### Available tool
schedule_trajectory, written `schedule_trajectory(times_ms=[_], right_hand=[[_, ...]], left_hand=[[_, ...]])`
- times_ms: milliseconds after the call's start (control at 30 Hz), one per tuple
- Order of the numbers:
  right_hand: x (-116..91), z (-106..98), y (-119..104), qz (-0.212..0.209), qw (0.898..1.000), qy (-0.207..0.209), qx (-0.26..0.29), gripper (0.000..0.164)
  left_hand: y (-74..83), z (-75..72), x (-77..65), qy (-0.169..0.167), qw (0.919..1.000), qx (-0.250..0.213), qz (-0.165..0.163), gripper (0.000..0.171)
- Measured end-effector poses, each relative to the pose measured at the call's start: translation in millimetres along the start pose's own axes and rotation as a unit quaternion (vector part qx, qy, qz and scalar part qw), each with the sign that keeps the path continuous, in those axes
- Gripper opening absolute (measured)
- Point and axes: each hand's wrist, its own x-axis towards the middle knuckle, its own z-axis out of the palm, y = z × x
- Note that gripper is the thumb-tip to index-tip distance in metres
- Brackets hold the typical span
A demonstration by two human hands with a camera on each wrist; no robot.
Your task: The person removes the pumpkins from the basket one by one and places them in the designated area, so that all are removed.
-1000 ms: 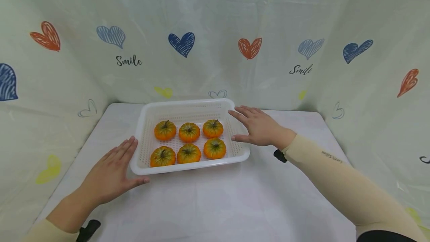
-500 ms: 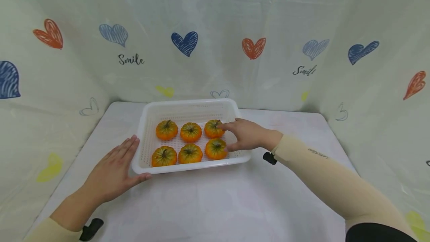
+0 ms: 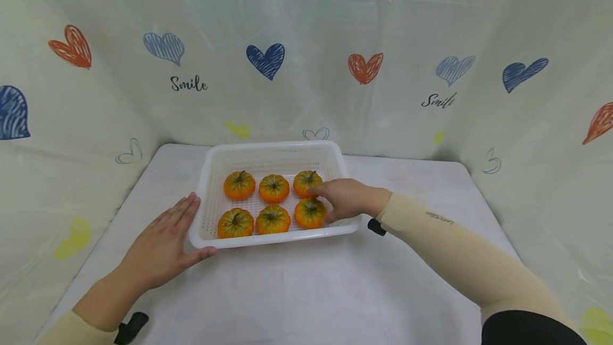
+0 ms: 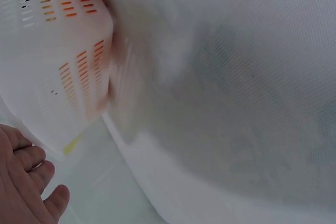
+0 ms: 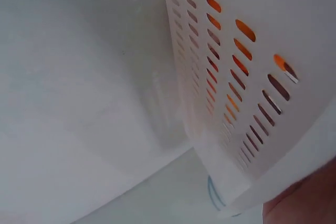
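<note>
A white plastic basket (image 3: 273,149) with slotted walls holds several small orange-and-green pumpkins (image 3: 239,185) in two rows. My right hand (image 3: 349,197) reaches over its right rim. Thumb and fingers curl round the near right pumpkin (image 3: 308,213), whose far side they partly cover; the fingers also lie close to the far right pumpkin (image 3: 305,181). My left hand (image 3: 160,246) lies with straight fingers along the basket's left rim, its thumb at the near left corner. In the right wrist view, the basket wall hides most of the right hand (image 5: 304,203).
A white tabletop (image 3: 306,292) carries the basket near its back edge. Behind and on both sides hangs a pale curtain (image 3: 306,9) printed with hearts and lettering.
My right hand has moved left from beside the right rim into the basket and down onto the near right pumpkin. The left hand has stayed at the left rim.
</note>
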Motion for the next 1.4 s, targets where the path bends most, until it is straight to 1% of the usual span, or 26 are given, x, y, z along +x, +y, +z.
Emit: schedule_trajectory(times_ms=[167, 267, 467, 733, 833, 1033, 1133, 1400], right_hand=[[4.7, 2.9, -1.4, 0.002, 0.999, -0.008, -0.038, 0.074], [6.6, 3.5, -2.2, -0.001, 0.999, -0.01, -0.05, 0.074], [11.2, 5.1, -3.5, -0.011, 0.998, -0.011, -0.057, 0.076], [17.5, 10.0, -2.9, -0.007, 0.997, -0.026, -0.066, 0.077], [19.6, 10.3, -3.4, -0.014, 0.998, -0.028, -0.055, 0.077], [23.8, 10.0, -6.0, -0.028, 0.999, -0.036, 0.004, 0.077], [25.7, 11.0, -6.4, -0.036, 0.998, -0.036, 0.021, 0.075], [25.1, 12.4, -7.9, -0.041, 0.998, -0.04, 0.037, 0.072]], left_hand=[[0.0, 0.7, 0.5, 0.005, 1.0, -0.007, -0.001, 0.117], [-0.1, 1.1, 0.9, 0.006, 0.9999, -0.011, -0.003, 0.117], [0.4, 1.3, 1.5, 0.0, 0.9998, -0.015, -0.012, 0.118], [1.8, 0.0, 2.2, -0.007, 0.9997, -0.018, -0.015, 0.118], [2.1, -0.2, 2.4, -0.007, 0.9997, -0.018, -0.016, 0.119], [2.1, 0.3, 2.5, -0.01, 0.9996, -0.019, -0.021, 0.119], [1.8, 0.7, 2.6, -0.01, 0.9995, -0.019, -0.021, 0.119], [1.2, 1.6, 3.0, -0.007, 0.9995, -0.02, -0.021, 0.119]])
